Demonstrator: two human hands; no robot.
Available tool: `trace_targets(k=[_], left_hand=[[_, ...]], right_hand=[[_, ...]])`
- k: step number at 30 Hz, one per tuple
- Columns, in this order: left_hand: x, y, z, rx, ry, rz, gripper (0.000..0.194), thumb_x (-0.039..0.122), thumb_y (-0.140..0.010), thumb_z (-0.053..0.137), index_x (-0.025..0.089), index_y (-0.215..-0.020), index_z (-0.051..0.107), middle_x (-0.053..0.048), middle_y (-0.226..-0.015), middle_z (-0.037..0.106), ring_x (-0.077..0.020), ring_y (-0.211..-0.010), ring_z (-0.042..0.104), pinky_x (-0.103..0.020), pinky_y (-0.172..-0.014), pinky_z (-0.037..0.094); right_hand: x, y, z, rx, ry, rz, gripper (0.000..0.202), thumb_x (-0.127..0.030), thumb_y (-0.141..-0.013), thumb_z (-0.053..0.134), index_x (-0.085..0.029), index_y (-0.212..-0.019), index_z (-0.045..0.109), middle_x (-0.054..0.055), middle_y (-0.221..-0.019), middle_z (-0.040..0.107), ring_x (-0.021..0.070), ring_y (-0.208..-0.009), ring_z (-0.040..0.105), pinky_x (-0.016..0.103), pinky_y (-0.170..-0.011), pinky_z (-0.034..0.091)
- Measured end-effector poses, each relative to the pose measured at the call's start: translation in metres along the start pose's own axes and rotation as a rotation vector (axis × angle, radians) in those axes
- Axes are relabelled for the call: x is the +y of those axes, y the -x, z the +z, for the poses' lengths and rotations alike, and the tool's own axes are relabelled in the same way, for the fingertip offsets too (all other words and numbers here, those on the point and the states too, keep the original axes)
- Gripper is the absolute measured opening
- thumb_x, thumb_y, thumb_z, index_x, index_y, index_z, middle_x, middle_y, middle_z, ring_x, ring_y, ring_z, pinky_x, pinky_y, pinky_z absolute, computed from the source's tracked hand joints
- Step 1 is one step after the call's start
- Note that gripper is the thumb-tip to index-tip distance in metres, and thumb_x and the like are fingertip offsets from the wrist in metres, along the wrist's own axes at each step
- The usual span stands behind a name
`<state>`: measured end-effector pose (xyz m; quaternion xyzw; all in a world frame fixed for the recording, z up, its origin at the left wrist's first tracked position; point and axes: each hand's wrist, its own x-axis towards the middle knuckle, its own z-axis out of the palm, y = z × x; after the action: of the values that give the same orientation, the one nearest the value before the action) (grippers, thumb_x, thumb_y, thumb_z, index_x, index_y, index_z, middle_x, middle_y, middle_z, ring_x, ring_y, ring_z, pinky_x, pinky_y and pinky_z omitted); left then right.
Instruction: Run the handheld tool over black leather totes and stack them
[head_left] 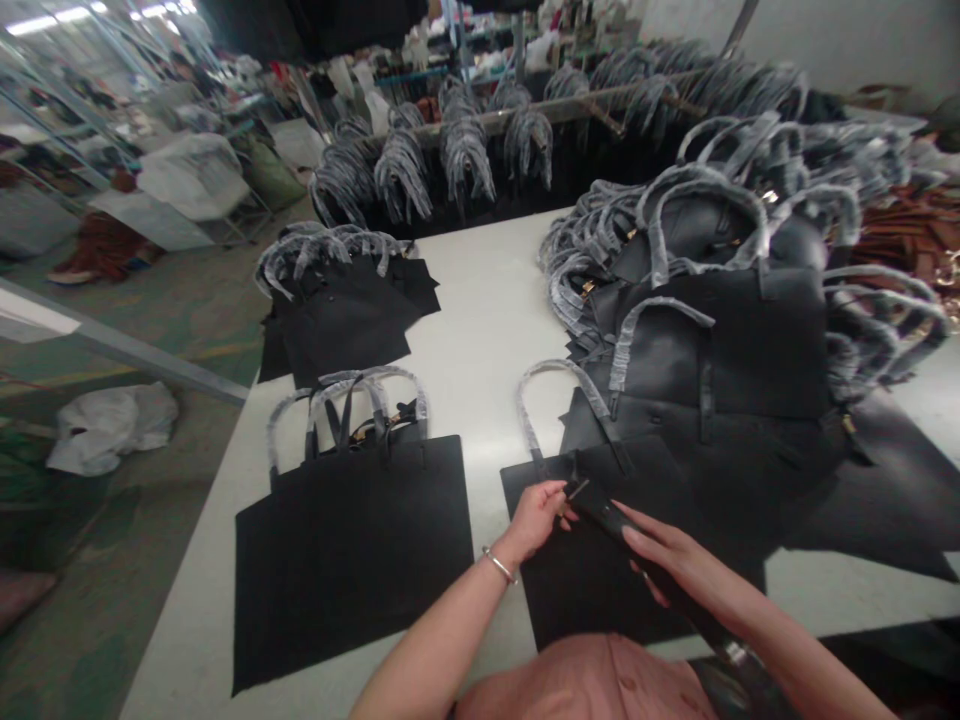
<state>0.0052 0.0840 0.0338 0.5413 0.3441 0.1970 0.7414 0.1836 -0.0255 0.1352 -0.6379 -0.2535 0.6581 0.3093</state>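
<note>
A black handbag panel (pixel 600 590) with a plastic-wrapped handle (pixel 559 372) lies flat before me. My right hand (pixel 660 545) is wrapped around a long black piece (pixel 600 508), whose kind I cannot make out; a shiny metal part shows farther down its length. The far end of this piece points at the panel's top edge. There, my left hand (pixel 538 515) has its fingertips pinched together; what is between them is too small to name. To the left lies another black handbag (pixel 352 540), its handles wrapped in clear plastic.
Black bag panels (pixel 750 340) with wrapped handles are heaped on the right of the white table (pixel 480 290). A smaller pile (pixel 345 320) lies at the back left. Wrapped handles hang on a rack (pixel 495 122) behind. Brown pieces (pixel 900 235) lie far right.
</note>
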Motion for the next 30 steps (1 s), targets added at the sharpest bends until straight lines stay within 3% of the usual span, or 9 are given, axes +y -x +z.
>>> trace_targets(k=[5,9,14,16,20,24,30], left_hand=[[0.003,0.006,0.007,0.068,0.219,-0.005,0.044,0.05,-0.082,0.06,0.009,-0.098,0.065,-0.009,-0.084,0.064,-0.0137,-0.065,0.059,-0.021,-0.051,0.041],[0.001,0.014,0.023,0.128,0.435,-0.109,0.044,0.05,-0.077,0.065,0.007,-0.085,0.065,-0.008,-0.072,0.059,-0.0111,-0.056,0.051,-0.021,-0.046,0.033],[-0.003,0.021,0.045,0.173,0.595,-0.254,0.043,0.042,-0.068,0.07,0.006,-0.092,0.065,-0.006,-0.074,0.056,-0.0079,-0.055,0.045,-0.02,-0.049,0.033],[-0.003,0.021,0.05,0.179,0.623,-0.273,0.045,0.039,-0.064,0.073,0.008,-0.095,0.065,-0.003,-0.073,0.053,-0.0072,-0.053,0.044,-0.021,-0.051,0.036],[-0.004,0.02,0.057,0.214,0.61,-0.216,0.037,0.036,-0.062,0.077,0.01,-0.086,0.066,0.0,-0.068,0.052,-0.0072,-0.051,0.044,-0.021,-0.051,0.034],[-0.008,0.019,0.062,0.275,0.532,-0.09,0.026,0.028,-0.064,0.076,0.011,-0.082,0.068,-0.002,-0.071,0.058,-0.0103,-0.062,0.049,-0.022,-0.059,0.038],[-0.008,0.023,0.06,0.345,0.158,0.036,0.013,0.019,-0.071,0.063,0.015,-0.08,0.072,-0.001,-0.071,0.063,-0.0141,-0.065,0.052,-0.024,-0.061,0.038]], right_hand=[[-0.011,0.004,0.004,0.046,-0.078,0.017,0.07,-0.055,-0.084,0.058,-0.021,-0.143,0.039,-0.002,-0.066,0.056,0.0085,-0.042,0.048,0.019,-0.04,0.036],[-0.008,0.01,0.003,0.033,-0.084,0.067,0.071,-0.055,-0.083,0.059,-0.022,-0.143,0.04,-0.001,-0.067,0.058,0.0092,-0.043,0.05,0.02,-0.04,0.037],[-0.012,0.009,-0.002,0.226,-0.096,0.008,0.075,-0.053,-0.079,0.063,-0.02,-0.142,0.04,-0.001,-0.067,0.059,0.0097,-0.044,0.05,0.02,-0.041,0.04],[-0.012,0.011,-0.008,0.238,-0.08,0.012,0.076,-0.054,-0.078,0.064,-0.021,-0.143,0.039,-0.001,-0.067,0.06,0.0103,-0.044,0.051,0.021,-0.042,0.04],[0.001,0.024,-0.018,0.188,-0.047,0.092,0.077,-0.056,-0.078,0.064,-0.024,-0.143,0.039,-0.001,-0.067,0.058,0.0107,-0.044,0.051,0.021,-0.041,0.037],[0.013,0.036,-0.017,0.161,-0.07,0.132,0.074,-0.058,-0.079,0.063,-0.026,-0.142,0.041,-0.001,-0.068,0.058,0.0107,-0.047,0.051,0.021,-0.043,0.036],[0.012,0.033,-0.006,0.124,-0.061,0.144,0.077,-0.058,-0.077,0.063,-0.024,-0.142,0.041,-0.003,-0.064,0.054,0.0094,-0.044,0.048,0.019,-0.041,0.033]])
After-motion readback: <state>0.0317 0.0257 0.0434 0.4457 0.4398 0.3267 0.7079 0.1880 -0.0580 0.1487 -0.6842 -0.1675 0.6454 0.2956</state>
